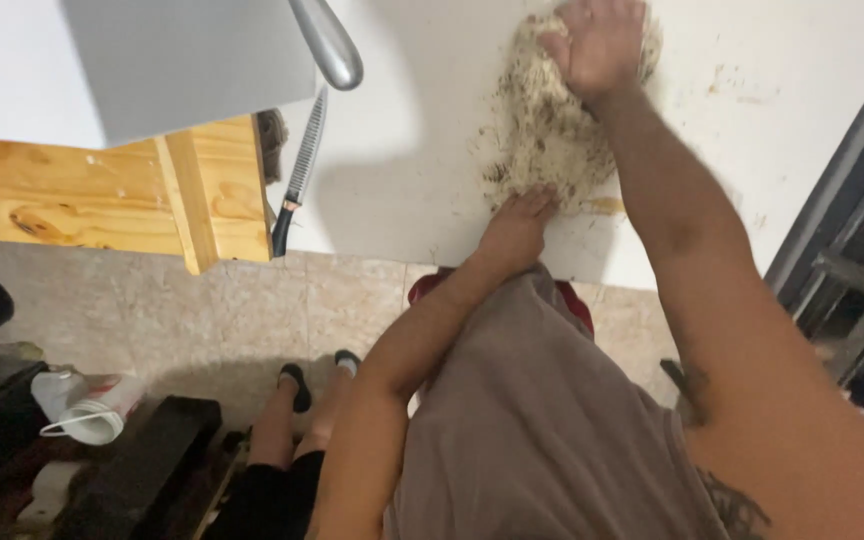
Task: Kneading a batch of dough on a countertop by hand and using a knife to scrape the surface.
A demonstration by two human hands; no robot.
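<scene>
On the white worktop [402, 180], near its front edge, lies a speckled mass of dough [552, 120], pale with dark flecks, stretched long from the far side toward the person. The right hand [600, 42] presses flat on the dough's far end, fingers spread wide and laid over the top, gripping nothing. The left hand [518, 222] rests at the dough's near end, fingers held close together and pushing against its edge; whether they pinch any of it cannot be told. Crumbs and smears ring the dough on the worktop.

Judged from this pose, the step in hand is kneading: one hand stretches while the other anchors. A next move would call for folding the far end back over the near one with steady downward pressure, so the sticky mass does not tear or slide.

Left of the dough, well apart, a serrated knife [300, 170] with a black handle lies along the worktop's side edge. Farther left of the dough stands a wooden frame [102, 190]. Below the dough, past the worktop's edge, is a tiled floor [252, 310].
</scene>
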